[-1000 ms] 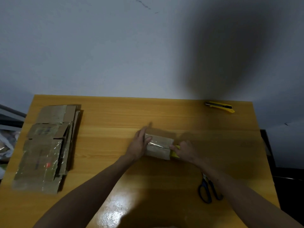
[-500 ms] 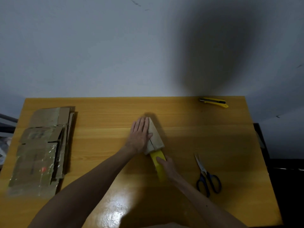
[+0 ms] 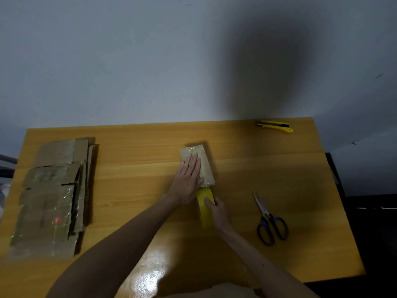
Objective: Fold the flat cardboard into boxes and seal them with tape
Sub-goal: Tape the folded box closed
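A small folded cardboard box (image 3: 204, 160) lies in the middle of the wooden table (image 3: 137, 190), with shiny clear tape along its top. My left hand (image 3: 189, 179) presses flat on the box with straight fingers. Just below the box's near end, my right hand (image 3: 217, 209) grips a yellow tape roll (image 3: 204, 203); the tape runs from the roll up onto the box.
A stack of flat cardboard blanks (image 3: 51, 194) lies at the table's left side. Blue-handled scissors (image 3: 268, 218) lie to the right of my right hand. A yellow utility knife (image 3: 276, 126) sits at the far right edge, near the grey wall.
The box has been turned from lying crosswise to pointing away from me. My left hand moved flat onto its top, and my right hand pulled the tape roll toward me.
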